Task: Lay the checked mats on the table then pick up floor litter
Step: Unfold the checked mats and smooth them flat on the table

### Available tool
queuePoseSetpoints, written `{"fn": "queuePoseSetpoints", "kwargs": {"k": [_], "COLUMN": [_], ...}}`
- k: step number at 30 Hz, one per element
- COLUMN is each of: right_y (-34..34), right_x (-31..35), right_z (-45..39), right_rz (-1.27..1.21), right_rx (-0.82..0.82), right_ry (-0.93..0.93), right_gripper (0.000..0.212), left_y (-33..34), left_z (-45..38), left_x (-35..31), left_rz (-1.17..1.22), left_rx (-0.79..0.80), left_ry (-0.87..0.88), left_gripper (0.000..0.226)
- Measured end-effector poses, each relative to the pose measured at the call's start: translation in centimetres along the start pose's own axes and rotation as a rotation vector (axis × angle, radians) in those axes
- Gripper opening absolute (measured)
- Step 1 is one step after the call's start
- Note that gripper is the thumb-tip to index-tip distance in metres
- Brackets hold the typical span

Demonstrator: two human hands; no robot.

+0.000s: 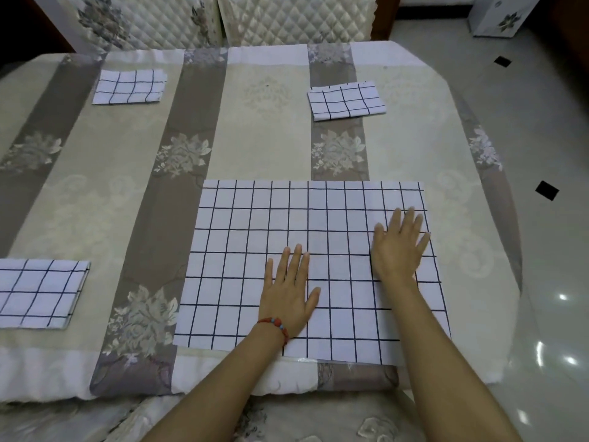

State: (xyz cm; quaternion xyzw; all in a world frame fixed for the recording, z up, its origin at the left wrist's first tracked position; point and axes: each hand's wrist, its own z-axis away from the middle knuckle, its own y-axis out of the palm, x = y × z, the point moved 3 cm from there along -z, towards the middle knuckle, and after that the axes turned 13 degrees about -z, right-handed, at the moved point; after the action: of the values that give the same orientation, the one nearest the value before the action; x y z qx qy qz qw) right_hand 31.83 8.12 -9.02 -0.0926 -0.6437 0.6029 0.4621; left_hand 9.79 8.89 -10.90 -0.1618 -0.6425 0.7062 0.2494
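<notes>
A large white mat with a dark checked grid point(255, 250) lies spread flat on the near right part of the table point(261, 129). My left hand point(288, 291), with a red bead bracelet at the wrist, presses flat on the mat's middle. My right hand point(400, 247) lies flat with fingers spread near the mat's right edge. Three folded checked mats rest elsewhere on the table: one at the far left point(129, 87), one at the far right point(345, 101), one at the near left edge point(41, 293).
The table wears a beige and grey floral cloth. Quilted chair backs point(287, 20) stand behind it. Glossy pale floor tiles with small black squares point(546, 190) lie to the right. A white cabinet point(498, 14) stands at the far right.
</notes>
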Motion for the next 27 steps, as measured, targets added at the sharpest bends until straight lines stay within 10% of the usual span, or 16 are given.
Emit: {"fn": "queuePoseSetpoints", "kwargs": {"k": [4,12,19,27], "right_y": [2.7,3.7,3.7,3.7], "right_x": [3.1,1.8,1.7,1.7], "right_z": [6.0,7.1,7.3,7.0], "right_rz": [-0.008,0.063,0.072,0.035], "right_rx": [0.14,0.112,0.087,0.07], "right_ry": [-0.374,-0.348,-0.347,-0.369], "right_gripper": [0.059,0.062,0.06,0.061], "left_y": [0.4,-1.3,-3.3,-2.4], "left_z": [0.0,-3.4,-9.5,-11.7], "left_x": [-0.1,2.8,-1.2,7.0], "left_rz": [-0.002,0.22,-0.003,0.11], "left_rx": [-0.02,0.137,0.072,0.091], "left_ry": [-0.002,-0.42,0.37,-0.399], "left_gripper": [0.063,0.07,0.053,0.064]}}
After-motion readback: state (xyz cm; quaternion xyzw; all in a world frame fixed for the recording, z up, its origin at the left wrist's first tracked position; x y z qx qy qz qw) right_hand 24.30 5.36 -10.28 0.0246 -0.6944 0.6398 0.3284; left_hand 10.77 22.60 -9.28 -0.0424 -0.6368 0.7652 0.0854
